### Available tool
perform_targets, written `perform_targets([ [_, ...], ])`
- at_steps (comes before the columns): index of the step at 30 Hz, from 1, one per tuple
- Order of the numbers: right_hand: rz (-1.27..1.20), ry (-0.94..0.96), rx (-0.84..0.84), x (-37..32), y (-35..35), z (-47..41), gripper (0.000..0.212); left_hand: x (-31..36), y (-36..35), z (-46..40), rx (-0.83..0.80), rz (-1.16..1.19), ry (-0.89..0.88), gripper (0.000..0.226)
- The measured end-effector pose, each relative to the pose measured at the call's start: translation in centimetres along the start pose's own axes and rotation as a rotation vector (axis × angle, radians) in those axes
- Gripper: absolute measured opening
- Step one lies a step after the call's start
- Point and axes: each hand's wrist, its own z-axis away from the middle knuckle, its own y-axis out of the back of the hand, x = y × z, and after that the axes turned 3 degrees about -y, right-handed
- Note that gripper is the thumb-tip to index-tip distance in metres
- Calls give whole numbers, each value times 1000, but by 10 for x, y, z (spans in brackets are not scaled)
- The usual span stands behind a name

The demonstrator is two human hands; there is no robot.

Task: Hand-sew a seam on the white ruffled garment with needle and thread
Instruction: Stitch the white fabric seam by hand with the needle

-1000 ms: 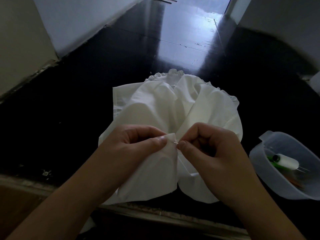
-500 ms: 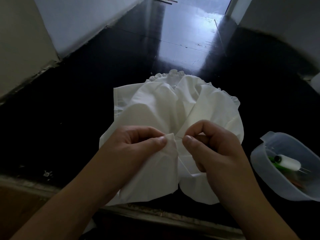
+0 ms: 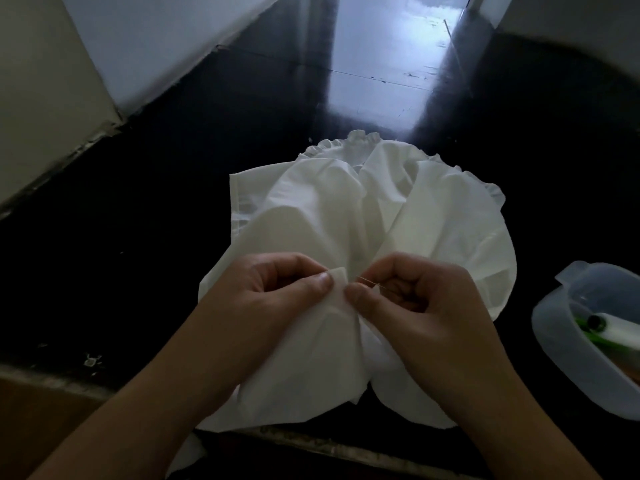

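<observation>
The white ruffled garment (image 3: 374, 216) lies bunched on a black floor (image 3: 173, 202), its frilled edge at the far side. My left hand (image 3: 270, 289) pinches a folded corner of the cloth between thumb and fingers. Just right of it, my right hand (image 3: 412, 299) has its fingers curled round a thin needle (image 3: 369, 280), which points left toward the fold. The thread is too fine to make out.
A translucent plastic tub (image 3: 568, 344) at the right holds a white thread spool (image 3: 620, 329) and some green items. A pale wall (image 3: 52, 81) runs along the left. A worn ledge (image 3: 311, 441) crosses below the garment.
My right hand has shifted its grip; the needle, hidden half a second ago, shows again between its fingers beside the fold. My left hand keeps its pinch on the cloth.
</observation>
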Motion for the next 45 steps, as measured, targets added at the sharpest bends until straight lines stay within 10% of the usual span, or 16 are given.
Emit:
perform_targets([
  [15,-219,-91,-9,-8,12,5,20,3,1,4,5,3,-26,17],
  [45,127,16,11,-12,-2,7,28,4,5,7,-94,-70,-139,18],
])
